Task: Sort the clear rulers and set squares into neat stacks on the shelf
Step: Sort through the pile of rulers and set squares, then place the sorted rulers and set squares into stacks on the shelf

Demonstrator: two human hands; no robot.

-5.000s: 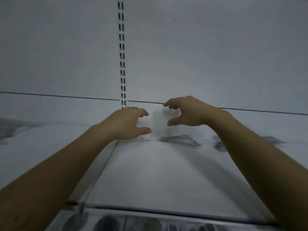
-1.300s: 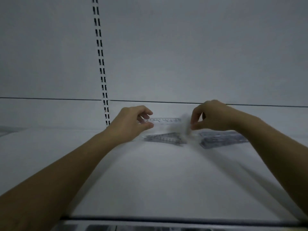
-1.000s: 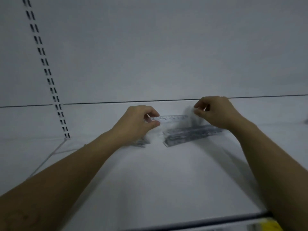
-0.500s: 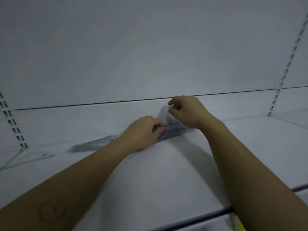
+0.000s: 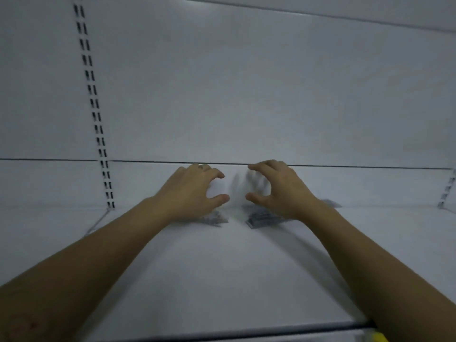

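The white shelf [image 5: 222,280] runs back to its panel [image 5: 246,82] at twelve o'clock, where the left hand [image 5: 195,191] and right hand [image 5: 281,188] face each other, fingers and thumbs curled to clasp the nine and three o'clock edges of a clear piece [image 5: 234,188], too blurred to call ruler or set square. Beneath lie a left stack [image 5: 213,219] at seven o'clock and a right stack [image 5: 261,218] at five; I'd judge it should go down flat, edges squared to the matching stack.

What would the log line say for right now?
step: sorting | left grip: holds blurry clear piece | right grip: holds same piece | left stack: on shelf | right stack: on shelf
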